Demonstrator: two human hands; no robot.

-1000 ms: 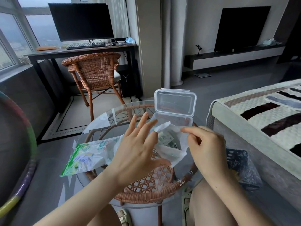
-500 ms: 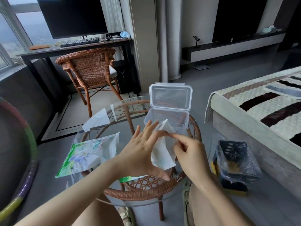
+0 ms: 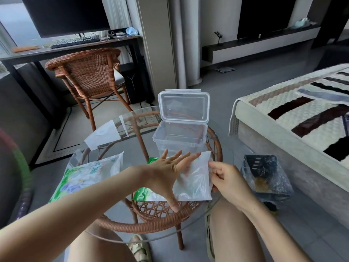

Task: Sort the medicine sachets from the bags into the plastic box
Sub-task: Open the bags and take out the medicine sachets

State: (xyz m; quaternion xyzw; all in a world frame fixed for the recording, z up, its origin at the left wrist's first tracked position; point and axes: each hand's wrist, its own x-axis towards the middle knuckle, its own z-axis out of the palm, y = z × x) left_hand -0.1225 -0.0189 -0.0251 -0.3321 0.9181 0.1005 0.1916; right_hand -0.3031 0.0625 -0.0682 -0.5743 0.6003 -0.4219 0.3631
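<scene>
From the head camera, I saw the left hand spread flat with its fingers released and fanned apart, palm down on a clear plastic bag that lay on the round glass table. The thumb reached toward the near edge of the table, just past the bag's lower border. The right hand had curled fingers and pinched the bag's right edge between thumb and fingertips. Inside the bag I could make out pale sachets, blurred by the plastic, and I could not count them. A green printed corner showed from under the bag on its left side.

The plastic box stood on the far part of the table, just beyond the fingertips of the left hand and apart from them. Its hinged lid stood upright, open, and the box looked see-through with nothing I could tell inside. A second bag, white with green print, lay flat on the left part of the table, well clear of both hands. A piece of white paper rested farther back on the left side of the glass.

Beyond the table stood a wicker chair by a desk. On the floor to the right, beside the bed, sat a dark basket wrapped in clear film.
</scene>
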